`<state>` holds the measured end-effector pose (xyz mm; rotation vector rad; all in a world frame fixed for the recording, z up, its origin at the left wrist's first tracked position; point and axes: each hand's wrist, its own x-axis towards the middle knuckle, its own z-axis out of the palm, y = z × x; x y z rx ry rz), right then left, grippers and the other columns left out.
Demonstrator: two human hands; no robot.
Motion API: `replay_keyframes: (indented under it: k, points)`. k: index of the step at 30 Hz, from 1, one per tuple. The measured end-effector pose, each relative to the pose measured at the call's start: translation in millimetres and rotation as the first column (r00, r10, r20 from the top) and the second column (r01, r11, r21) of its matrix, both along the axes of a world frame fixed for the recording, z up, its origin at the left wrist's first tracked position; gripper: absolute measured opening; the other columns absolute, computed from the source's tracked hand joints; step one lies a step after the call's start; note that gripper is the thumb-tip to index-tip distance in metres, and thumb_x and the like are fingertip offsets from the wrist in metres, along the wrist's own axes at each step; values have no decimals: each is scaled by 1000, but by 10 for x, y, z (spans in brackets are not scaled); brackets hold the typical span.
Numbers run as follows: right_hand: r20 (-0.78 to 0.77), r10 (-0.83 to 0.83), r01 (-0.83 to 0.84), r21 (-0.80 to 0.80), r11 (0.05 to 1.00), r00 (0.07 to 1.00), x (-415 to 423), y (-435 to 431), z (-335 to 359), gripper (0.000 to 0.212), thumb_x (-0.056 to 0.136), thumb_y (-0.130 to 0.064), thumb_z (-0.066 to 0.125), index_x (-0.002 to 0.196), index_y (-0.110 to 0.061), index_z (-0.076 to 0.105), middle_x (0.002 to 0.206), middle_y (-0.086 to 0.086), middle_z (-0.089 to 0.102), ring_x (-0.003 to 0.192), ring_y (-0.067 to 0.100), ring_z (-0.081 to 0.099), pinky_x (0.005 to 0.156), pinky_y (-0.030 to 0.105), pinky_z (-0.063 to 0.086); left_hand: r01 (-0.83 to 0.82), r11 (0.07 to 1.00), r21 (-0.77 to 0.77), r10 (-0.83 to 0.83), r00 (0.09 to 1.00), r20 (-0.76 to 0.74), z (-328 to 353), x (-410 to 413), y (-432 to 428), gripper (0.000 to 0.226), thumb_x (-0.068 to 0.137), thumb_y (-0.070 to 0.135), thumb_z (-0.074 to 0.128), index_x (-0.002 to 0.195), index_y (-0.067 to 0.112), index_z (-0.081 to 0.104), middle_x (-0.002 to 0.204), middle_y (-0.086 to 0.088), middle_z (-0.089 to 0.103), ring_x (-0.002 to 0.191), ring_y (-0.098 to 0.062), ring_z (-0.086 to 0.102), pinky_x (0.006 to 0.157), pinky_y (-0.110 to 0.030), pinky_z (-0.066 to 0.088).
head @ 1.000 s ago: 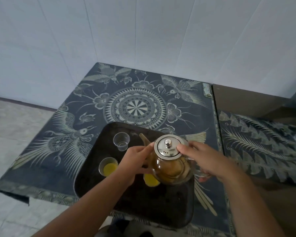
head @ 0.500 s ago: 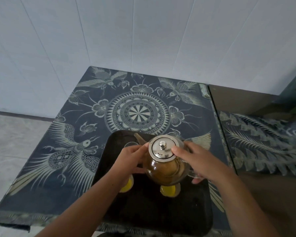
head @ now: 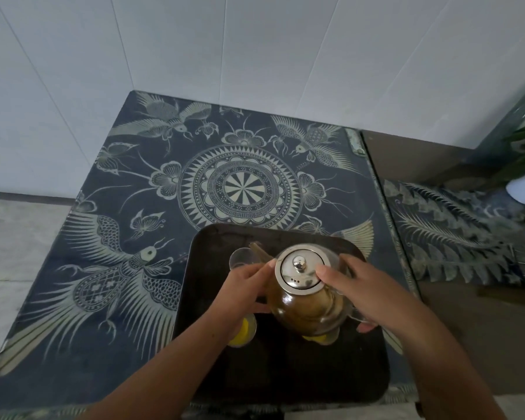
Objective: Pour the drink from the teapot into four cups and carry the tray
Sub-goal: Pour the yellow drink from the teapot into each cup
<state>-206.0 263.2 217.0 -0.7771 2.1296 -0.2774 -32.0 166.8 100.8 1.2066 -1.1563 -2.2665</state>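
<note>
Two cups with yellow drink on the dark tray (head: 285,374), one filled cup (head: 242,331) by the left wrist; a clear cup (head: 242,258) empty just beneath the spout (head: 259,250). Teapot (head: 308,307) aloft over the tray, right hand (head: 358,295) gripping its handle side, thumb on the lid (head: 299,269), left hand (head: 243,287) fingers curled round the glass. Tilt slowly, keep the lid pinned, aim inside the rim.
</note>
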Motion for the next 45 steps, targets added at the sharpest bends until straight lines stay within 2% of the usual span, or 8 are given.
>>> replay_keyframes:
  k: [7, 11, 15, 20, 27, 30, 40, 45]
  points:
    - [-22, -44, 45, 56, 997, 999, 83, -57, 26, 93, 76, -80, 53, 154, -37, 25, 151, -1, 43, 115, 24, 57, 67, 40, 63, 30, 996, 79, -29, 1000, -12, -117, -7, -33, 36, 101, 43, 61, 117, 15, 77, 112, -10, 80, 109, -29, 74, 85, -46, 65]
    - [-37, -48, 50, 81, 995, 998, 107, -89, 47, 84, 76, -80, 52, 147, -38, 35, 141, -2, 51, 107, 22, 60, 63, 39, 62, 57, 993, 102, -54, 998, -32, -132, -22, -42, 36, 102, 42, 59, 117, 14, 76, 109, -9, 81, 106, -28, 76, 87, -48, 64]
    - [-44, -50, 54, 93, 994, 998, 126, -139, 78, 64, 80, -76, 52, 132, -38, 48, 123, -6, 59, 97, 19, 63, 62, 39, 62, 80, 988, 130, -74, 996, -55, -140, -15, -45, 37, 103, 42, 57, 117, 13, 76, 108, -8, 81, 103, -26, 77, 85, -45, 64]
    - [-33, -51, 56, 156, 986, 998, 146, -213, 109, 68, 80, -78, 51, 133, -36, 48, 123, -5, 59, 94, 19, 63, 58, 37, 61, 89, 980, 180, -80, 995, -57, -167, -16, -53, 39, 103, 42, 56, 115, 10, 75, 107, -8, 81, 99, -23, 79, 80, -42, 64]
    - [-40, -68, 75, 223, 972, 997, 152, -325, 139, 73, 78, -79, 51, 133, -32, 48, 127, 0, 57, 96, 25, 64, 64, 44, 63, 103, 969, 223, -91, 994, -63, -195, -19, -88, 43, 101, 46, 58, 117, 10, 75, 108, -9, 81, 100, -24, 79, 88, -47, 64]
    - [-55, -83, 95, 255, 962, 995, 149, -376, 144, 76, 78, -79, 52, 136, -30, 47, 132, 3, 54, 97, 28, 63, 64, 47, 63, 107, 967, 231, -92, 993, -74, -185, -21, -81, 44, 102, 47, 58, 117, 9, 75, 107, -9, 81, 97, -23, 79, 83, -44, 64]
    - [-81, -94, 115, 317, 942, 992, 142, -474, 157, 73, 78, -77, 54, 131, -27, 51, 120, 3, 56, 92, 27, 62, 67, 50, 62, 94, 956, 277, -74, 994, -81, -165, -27, -76, 43, 102, 47, 57, 113, 10, 76, 101, -7, 82, 88, -19, 80, 83, -44, 64]
    - [-81, -80, 102, 337, 936, 994, 138, -516, 180, 73, 79, -76, 54, 131, -26, 52, 125, 5, 56, 93, 28, 62, 68, 51, 62, 95, 957, 275, -72, 993, -93, -160, -29, -71, 40, 103, 45, 56, 109, 12, 78, 98, -5, 83, 89, -19, 79, 87, -47, 63]
